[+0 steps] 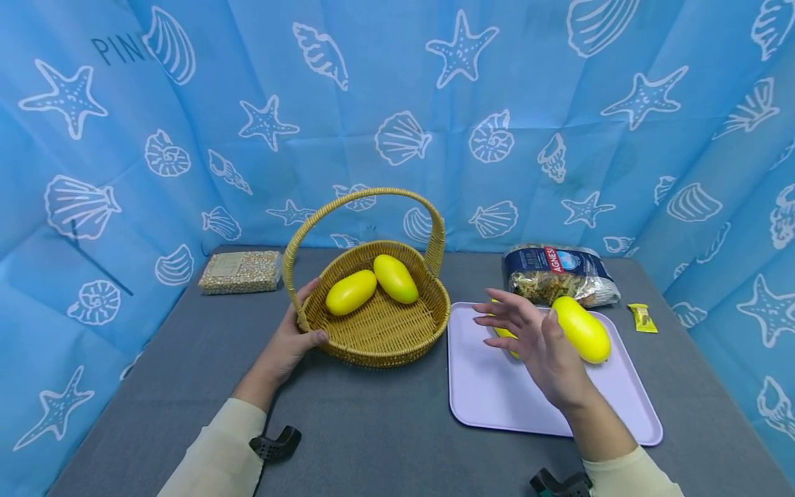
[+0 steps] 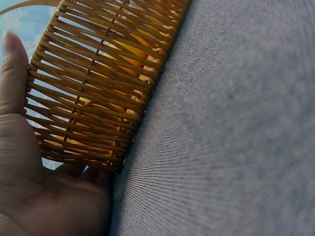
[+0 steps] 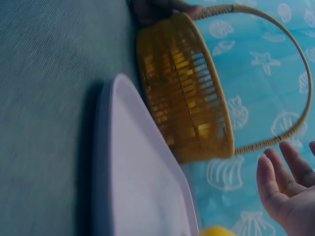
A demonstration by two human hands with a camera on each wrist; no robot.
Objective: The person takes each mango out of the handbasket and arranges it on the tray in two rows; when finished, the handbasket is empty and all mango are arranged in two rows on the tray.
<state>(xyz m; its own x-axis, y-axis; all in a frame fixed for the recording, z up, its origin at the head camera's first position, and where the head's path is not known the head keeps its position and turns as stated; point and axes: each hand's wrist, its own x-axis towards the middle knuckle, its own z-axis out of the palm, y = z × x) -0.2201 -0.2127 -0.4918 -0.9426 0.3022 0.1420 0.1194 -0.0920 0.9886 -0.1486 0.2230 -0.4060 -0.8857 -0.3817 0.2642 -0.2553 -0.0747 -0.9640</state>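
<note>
A golden wicker basket with a tall arched handle stands on the grey cloth. Inside it lie two yellow mangoes, one on the left and one nearer the back. My left hand grips the basket's left side, thumb by the rim and fingers round the outer wall. Over the lilac tray, my right hand is raised with fingers extended and nothing in it. A mango lies on the tray just right of that hand. Another mango is mostly hidden behind its fingers.
Behind the tray lies a pasta bag, with a small yellow-wrapped packet to its right. A clear pack of pale grains sits at the back left. A blue curtain with shell prints encloses the table's back and sides.
</note>
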